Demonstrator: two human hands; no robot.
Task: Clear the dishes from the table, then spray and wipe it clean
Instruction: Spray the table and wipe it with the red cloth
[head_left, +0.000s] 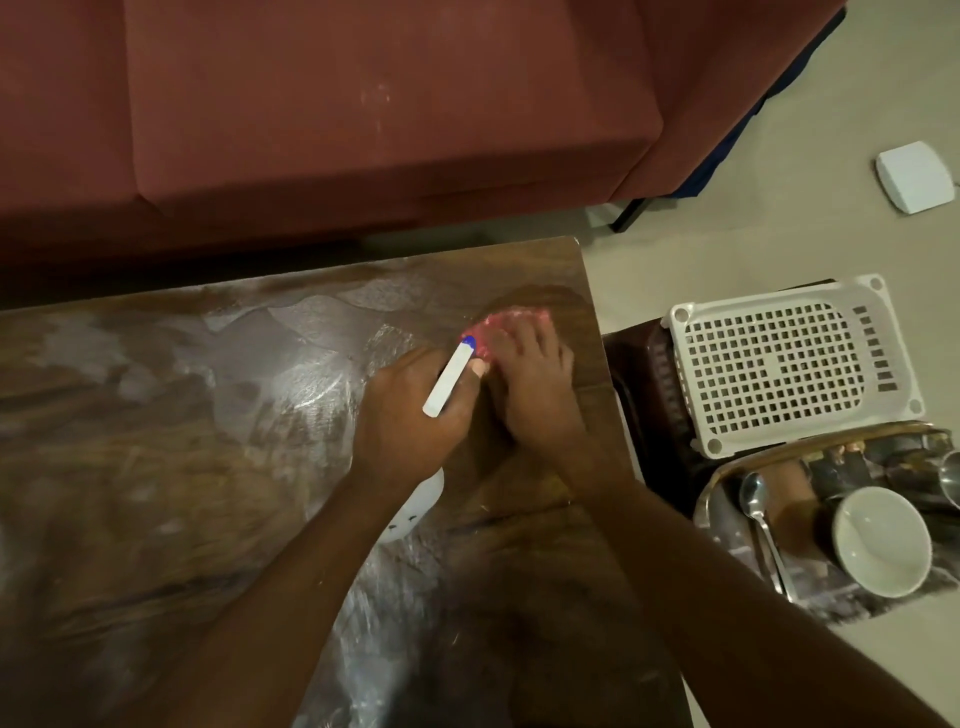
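Now left hand (410, 415) wraps spray bottle (449, 382); right hand (530, 384), grip spread, presses pink cloth (488, 325) onto table (156, 467).

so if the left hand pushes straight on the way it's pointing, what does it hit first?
The right hand, pressing the pink cloth: it lies just ahead of the left hand and its spray bottle. Depth is unclear, so the nozzle might pass over it.

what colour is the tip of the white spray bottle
Blue, on the white plastic spray bottle held by the left hand; the head view shows it.
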